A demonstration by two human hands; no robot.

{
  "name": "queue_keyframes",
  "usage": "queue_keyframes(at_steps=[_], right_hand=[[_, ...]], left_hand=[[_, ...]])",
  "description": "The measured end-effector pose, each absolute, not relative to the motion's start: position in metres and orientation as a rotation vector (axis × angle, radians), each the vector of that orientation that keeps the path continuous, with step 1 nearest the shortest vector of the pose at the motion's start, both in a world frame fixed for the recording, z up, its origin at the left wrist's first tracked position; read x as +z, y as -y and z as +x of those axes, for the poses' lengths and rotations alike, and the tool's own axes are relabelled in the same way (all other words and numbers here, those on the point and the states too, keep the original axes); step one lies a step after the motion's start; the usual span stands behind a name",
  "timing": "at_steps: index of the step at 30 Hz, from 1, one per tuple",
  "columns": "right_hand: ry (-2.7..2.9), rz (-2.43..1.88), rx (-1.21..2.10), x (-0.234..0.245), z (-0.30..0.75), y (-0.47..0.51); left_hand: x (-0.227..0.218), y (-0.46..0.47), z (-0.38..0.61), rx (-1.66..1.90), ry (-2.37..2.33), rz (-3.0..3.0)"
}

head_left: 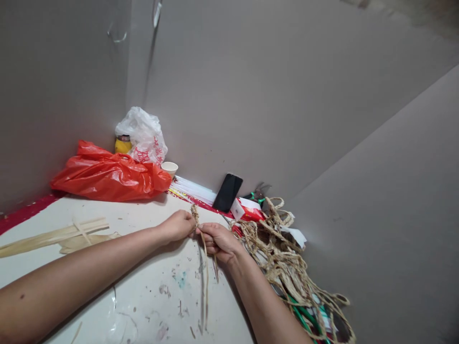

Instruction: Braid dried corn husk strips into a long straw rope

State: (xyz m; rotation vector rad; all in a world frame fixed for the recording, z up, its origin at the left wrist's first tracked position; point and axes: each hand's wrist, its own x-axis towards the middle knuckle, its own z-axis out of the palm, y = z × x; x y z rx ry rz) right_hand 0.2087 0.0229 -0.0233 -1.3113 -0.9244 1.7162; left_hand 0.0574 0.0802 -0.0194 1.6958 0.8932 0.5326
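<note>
My left hand (178,225) and my right hand (217,241) meet over the white table (150,286), both closed on a thin braid of straw-coloured fibre (195,213). The braided end sticks up between the hands. Loose strands (205,282) hang down from my right hand onto the table. My fingers are pinched around the fibre close together.
A heap of braided straw rope (283,258) lies right of my hands. Behind it a black phone (227,192) leans on the wall by green-handled scissors (256,195). A red plastic bag (107,177), white bag (143,136), yellow jar (122,144) and paper cup (169,167) fill the corner. Flat straw strips (57,236) lie left.
</note>
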Motion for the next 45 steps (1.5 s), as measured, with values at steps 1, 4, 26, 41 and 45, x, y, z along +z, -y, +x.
queue_keyframes(at_steps=[1,4,26,41,45], right_hand=[[0.932,-1.307,1.719,-0.023,0.209,-0.023],[0.947,-1.312,1.723,-0.023,0.211,-0.023],[0.941,-1.301,1.804,-0.031,0.214,-0.021],[0.941,-1.323,1.833,-0.034,0.213,-0.020],[0.952,-1.339,1.815,-0.036,0.213,-0.020]], left_hand=[[-0.024,-0.079,0.059,0.495,-0.873,1.685],[-0.029,-0.077,0.060,0.455,-0.839,1.685],[0.119,-0.093,-0.057,0.152,-1.120,2.100],[0.028,-0.099,-0.158,0.175,-1.541,1.897],[0.040,-0.106,-0.152,0.420,-1.310,1.856]])
